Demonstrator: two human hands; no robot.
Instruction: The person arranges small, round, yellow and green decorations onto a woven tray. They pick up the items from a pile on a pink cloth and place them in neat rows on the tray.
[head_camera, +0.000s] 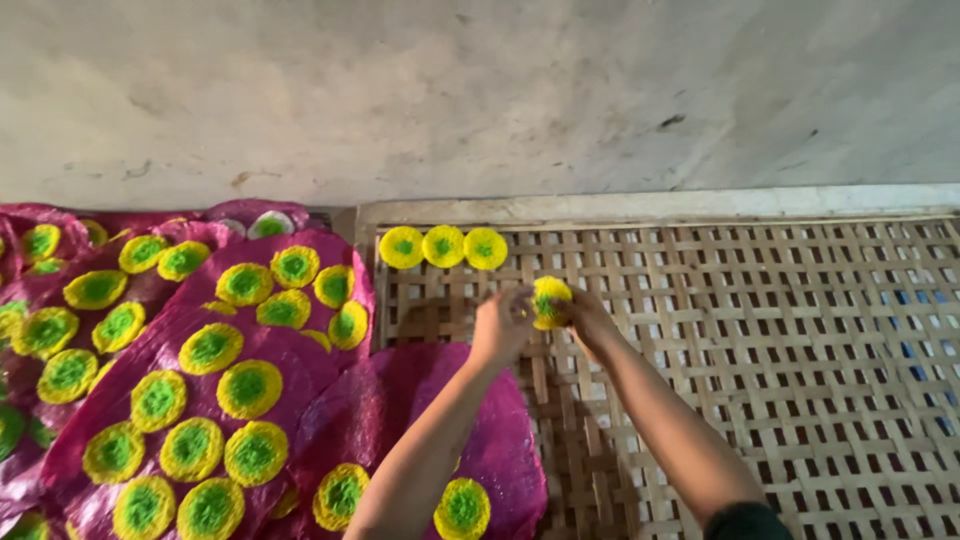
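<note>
We hold one yellow disc with a green centre (551, 301) between our two hands, lifted just above the woven bamboo tray (760, 330). Our right hand (590, 322) grasps the disc from its right side, fingers curled behind it and the thumb on its lower edge. Our left hand (500, 325) meets it from the left, fingertips pinched on the disc's left rim. The disc sits upright-tilted between the two sets of fingertips, its face turned toward us, and both hands touch it.

Just beyond the fingers, toward the wall, the tray carries a row of three discs (443, 247) of the same kind, lying flat and touching edge to edge along its far left corner. The held disc hovers just below the right end of that row, near but apart from it. The tray's open lattice spreads away to the right, bounded by a pale wooden frame (640, 207) on its far side.

To our left lie overlapping magenta sheets (300, 375), each dotted with many yellow-and-green discs (249, 389) set flat in loose rows. One sheet passes under our left forearm and overlaps the tray's near left edge. Behind everything stands a rough grey wall (480, 90).
</note>
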